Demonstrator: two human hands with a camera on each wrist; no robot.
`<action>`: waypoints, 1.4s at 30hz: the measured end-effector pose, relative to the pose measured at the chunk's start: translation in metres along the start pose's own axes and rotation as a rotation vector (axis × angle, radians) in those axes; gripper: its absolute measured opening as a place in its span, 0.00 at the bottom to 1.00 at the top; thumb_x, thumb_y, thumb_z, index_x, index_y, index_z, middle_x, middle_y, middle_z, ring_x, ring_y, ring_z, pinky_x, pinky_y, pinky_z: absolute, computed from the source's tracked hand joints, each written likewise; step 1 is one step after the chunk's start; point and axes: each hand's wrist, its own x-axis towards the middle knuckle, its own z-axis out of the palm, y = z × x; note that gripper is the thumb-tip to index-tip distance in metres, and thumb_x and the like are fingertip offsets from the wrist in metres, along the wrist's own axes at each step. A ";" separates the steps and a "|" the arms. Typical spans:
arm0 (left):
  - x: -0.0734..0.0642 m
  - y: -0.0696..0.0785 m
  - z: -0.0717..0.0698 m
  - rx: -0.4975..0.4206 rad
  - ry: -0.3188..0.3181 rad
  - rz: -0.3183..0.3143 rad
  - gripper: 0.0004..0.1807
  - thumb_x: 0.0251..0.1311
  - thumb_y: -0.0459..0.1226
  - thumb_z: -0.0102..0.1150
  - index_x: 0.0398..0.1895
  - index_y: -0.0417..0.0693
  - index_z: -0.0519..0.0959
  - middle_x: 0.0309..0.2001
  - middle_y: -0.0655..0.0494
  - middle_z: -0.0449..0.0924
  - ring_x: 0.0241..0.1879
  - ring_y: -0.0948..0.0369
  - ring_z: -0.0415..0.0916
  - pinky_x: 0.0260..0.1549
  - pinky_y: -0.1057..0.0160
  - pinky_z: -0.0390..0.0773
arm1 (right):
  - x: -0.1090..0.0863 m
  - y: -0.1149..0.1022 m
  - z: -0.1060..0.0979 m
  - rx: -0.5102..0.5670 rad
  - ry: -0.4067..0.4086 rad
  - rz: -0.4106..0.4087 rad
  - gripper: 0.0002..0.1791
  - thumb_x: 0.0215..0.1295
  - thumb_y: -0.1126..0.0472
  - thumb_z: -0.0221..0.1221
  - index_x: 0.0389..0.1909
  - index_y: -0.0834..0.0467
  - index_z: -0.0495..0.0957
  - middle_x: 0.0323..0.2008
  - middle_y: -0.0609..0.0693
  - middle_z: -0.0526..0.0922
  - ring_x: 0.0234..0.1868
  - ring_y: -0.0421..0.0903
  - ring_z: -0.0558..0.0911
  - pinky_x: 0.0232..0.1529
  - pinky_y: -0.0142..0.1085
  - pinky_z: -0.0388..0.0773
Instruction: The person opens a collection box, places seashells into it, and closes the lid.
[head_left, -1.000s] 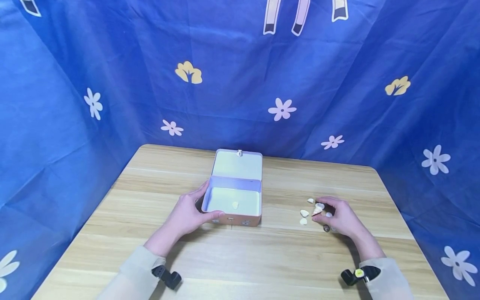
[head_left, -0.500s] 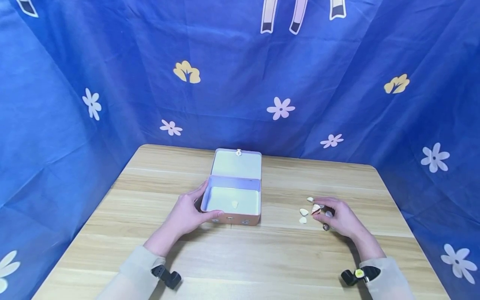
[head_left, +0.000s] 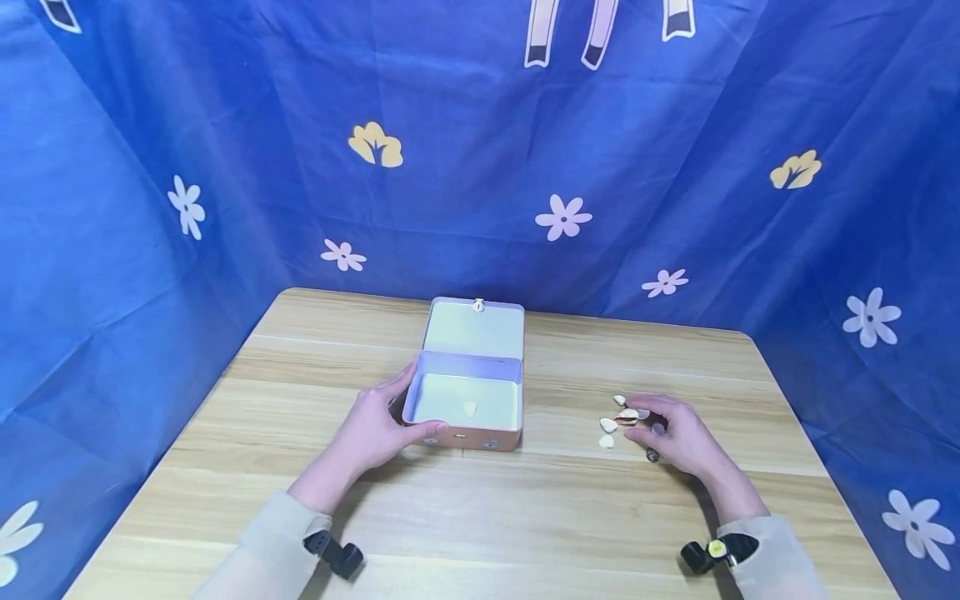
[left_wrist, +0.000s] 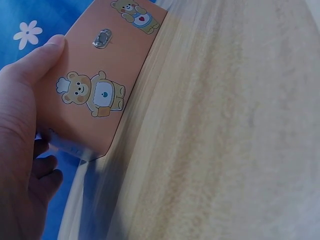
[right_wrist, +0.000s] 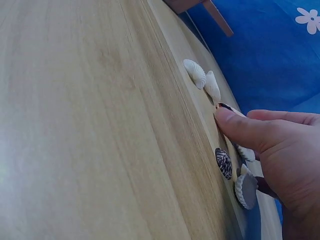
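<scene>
My left hand grips the left front corner of an orange tin box, thumb on the front wall. Bear stickers and a metal clasp plate mark that wall in the left wrist view. Its hinged lid stands raised, and one pale seashell lies inside. On the right, my right hand pinches a pointed pale-and-reddish seashell between thumb and fingers, low over the table. In the right wrist view the thumb covers most of it. A black-and-white patterned shell lies below the thumb.
Ribbed white shells lie left of the right hand, with another small shell behind. A scallop-like shell sits under the palm. The wooden table meets a blue patterned cloth at the back and sides.
The pointed seashell has turned between the right fingers to lie more sideways, shifting slightly left. The left hand and box keep their place.
</scene>
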 end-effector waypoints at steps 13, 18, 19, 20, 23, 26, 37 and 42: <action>-0.001 0.001 0.001 0.008 -0.003 -0.007 0.67 0.45 0.70 0.77 0.81 0.40 0.64 0.74 0.42 0.68 0.72 0.43 0.69 0.70 0.43 0.69 | 0.002 -0.002 0.002 -0.014 0.039 -0.043 0.18 0.61 0.61 0.77 0.51 0.59 0.90 0.50 0.52 0.89 0.52 0.55 0.87 0.55 0.50 0.82; 0.000 0.000 0.001 0.006 -0.001 -0.003 0.66 0.45 0.70 0.77 0.81 0.40 0.64 0.74 0.40 0.68 0.71 0.43 0.69 0.70 0.43 0.69 | 0.002 -0.011 -0.004 0.026 0.048 0.042 0.19 0.63 0.58 0.76 0.53 0.60 0.89 0.50 0.51 0.90 0.53 0.53 0.86 0.57 0.50 0.81; 0.000 0.000 0.001 0.005 0.001 0.000 0.66 0.45 0.70 0.77 0.80 0.40 0.64 0.73 0.40 0.68 0.71 0.42 0.69 0.70 0.42 0.69 | 0.003 -0.013 -0.006 0.029 0.050 0.054 0.19 0.64 0.57 0.76 0.53 0.60 0.89 0.50 0.51 0.90 0.53 0.53 0.86 0.58 0.52 0.80; 0.000 -0.001 0.000 0.003 0.001 0.002 0.66 0.45 0.70 0.77 0.80 0.40 0.64 0.73 0.39 0.68 0.71 0.42 0.69 0.70 0.42 0.69 | 0.003 -0.015 -0.008 0.031 0.053 0.057 0.18 0.64 0.57 0.76 0.53 0.60 0.89 0.50 0.51 0.90 0.54 0.54 0.86 0.59 0.53 0.80; 0.000 -0.001 0.000 -0.008 0.002 0.008 0.66 0.45 0.69 0.78 0.80 0.40 0.64 0.73 0.39 0.68 0.71 0.42 0.69 0.70 0.43 0.70 | 0.006 -0.022 -0.012 0.040 0.060 0.046 0.18 0.65 0.55 0.75 0.52 0.59 0.90 0.49 0.51 0.90 0.55 0.54 0.86 0.59 0.54 0.80; 0.001 -0.001 0.000 -0.012 0.005 0.012 0.66 0.45 0.69 0.79 0.80 0.40 0.64 0.73 0.40 0.69 0.71 0.42 0.69 0.70 0.43 0.70 | 0.010 -0.028 -0.015 0.047 0.064 0.028 0.16 0.66 0.55 0.75 0.51 0.58 0.90 0.50 0.50 0.90 0.54 0.53 0.87 0.58 0.53 0.82; 0.000 0.001 -0.003 0.000 -0.001 0.021 0.66 0.46 0.70 0.76 0.81 0.41 0.63 0.74 0.42 0.68 0.71 0.41 0.69 0.69 0.42 0.70 | 0.031 -0.070 -0.017 0.065 0.063 -0.057 0.14 0.65 0.54 0.76 0.49 0.54 0.91 0.46 0.42 0.90 0.49 0.44 0.88 0.53 0.38 0.84; 0.001 0.001 -0.004 0.025 -0.009 0.027 0.67 0.46 0.72 0.75 0.81 0.40 0.62 0.74 0.41 0.68 0.71 0.41 0.69 0.69 0.42 0.70 | 0.047 -0.092 -0.012 0.101 0.059 -0.120 0.13 0.64 0.57 0.76 0.48 0.53 0.91 0.45 0.41 0.90 0.48 0.43 0.88 0.53 0.44 0.85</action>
